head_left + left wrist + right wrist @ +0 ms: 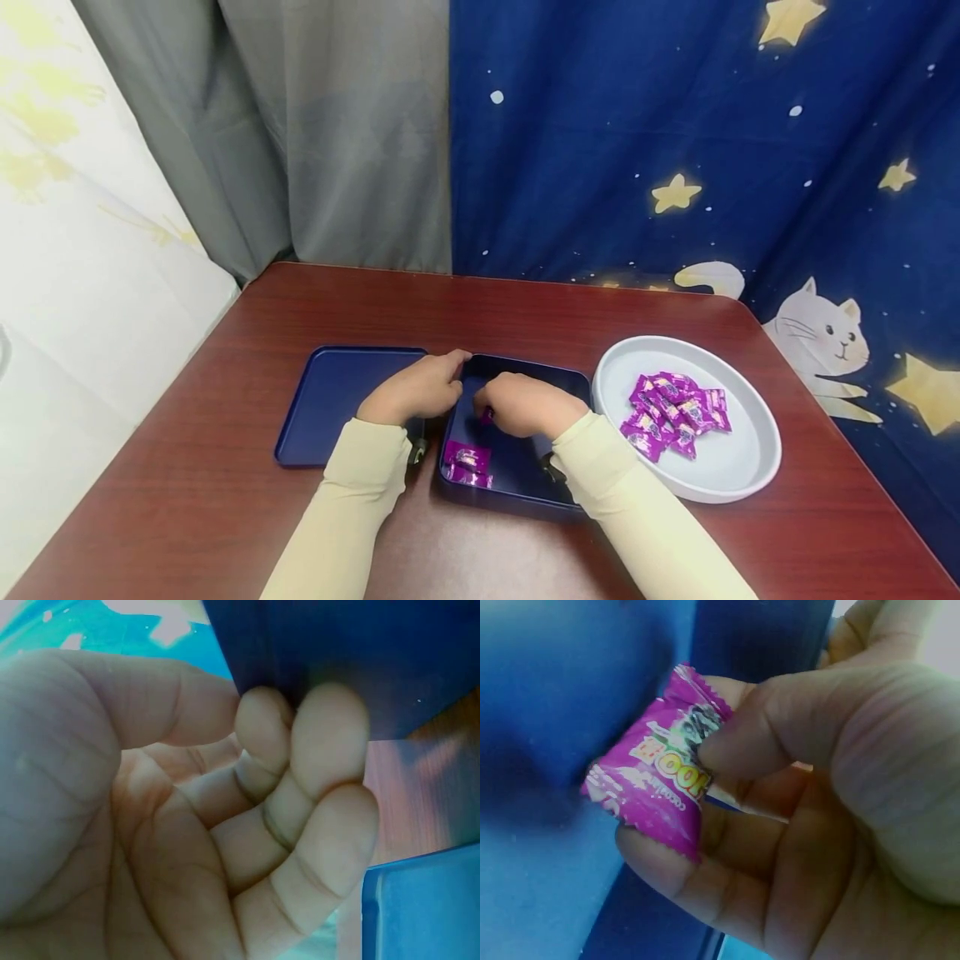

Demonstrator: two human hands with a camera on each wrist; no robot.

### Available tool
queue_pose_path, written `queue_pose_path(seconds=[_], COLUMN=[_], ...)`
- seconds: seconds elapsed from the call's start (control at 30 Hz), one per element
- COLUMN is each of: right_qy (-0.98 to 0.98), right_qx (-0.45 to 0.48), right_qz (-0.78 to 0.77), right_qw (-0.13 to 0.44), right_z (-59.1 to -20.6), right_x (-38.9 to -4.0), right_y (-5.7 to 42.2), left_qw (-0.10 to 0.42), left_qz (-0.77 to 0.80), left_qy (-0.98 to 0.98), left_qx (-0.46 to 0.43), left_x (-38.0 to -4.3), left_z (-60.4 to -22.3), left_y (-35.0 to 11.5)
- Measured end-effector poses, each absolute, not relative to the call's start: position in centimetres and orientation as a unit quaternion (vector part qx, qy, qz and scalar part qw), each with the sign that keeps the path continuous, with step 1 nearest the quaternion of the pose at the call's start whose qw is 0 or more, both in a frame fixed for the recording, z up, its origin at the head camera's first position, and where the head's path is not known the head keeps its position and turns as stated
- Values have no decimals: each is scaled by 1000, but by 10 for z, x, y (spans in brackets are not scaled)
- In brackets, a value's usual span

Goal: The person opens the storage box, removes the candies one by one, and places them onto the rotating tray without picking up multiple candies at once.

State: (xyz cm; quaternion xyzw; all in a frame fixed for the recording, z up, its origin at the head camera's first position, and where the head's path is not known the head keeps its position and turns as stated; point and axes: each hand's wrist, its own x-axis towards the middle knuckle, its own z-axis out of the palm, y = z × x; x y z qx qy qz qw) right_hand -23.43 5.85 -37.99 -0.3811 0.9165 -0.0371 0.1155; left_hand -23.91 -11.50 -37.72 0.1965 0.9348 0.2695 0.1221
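A dark blue rectangular box (517, 467) stands on the table, with purple candy packets (467, 457) in its near left corner. My left hand (420, 387) holds the box's left side near the far corner. In the left wrist view, its curled fingertips meet the box wall (337, 645). Inside the box, my right hand (528, 406) pinches a purple wrapped candy (656, 765) between thumb and fingers, near the left wall. From the head view, most of that candy is hidden behind the hand.
On the right, a round white tray (738, 458) holds a pile of purple candies (678, 412) close beside the box. A flat blue lid (337, 400) lies to the left, partly under my left forearm. Curtains (555, 167) hang behind the wooden table (187, 467).
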Motion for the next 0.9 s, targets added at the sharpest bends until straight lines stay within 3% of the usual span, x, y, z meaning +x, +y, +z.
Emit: queue_pose_path(seconds=[0.3, 0.9], right_qy=[914, 930], right_qx=[-387, -342], right_qz=[-60, -137], right_qw=[101, 6], right_z=[-374, -347], right_x=[-229, -215], right_y=[73, 118], left_qw=[120, 115], left_qz=[266, 276], left_qy=[935, 935], left_qx=[200, 193], left_x=[-240, -240], left_z=[-379, -380], left_y=[-114, -114])
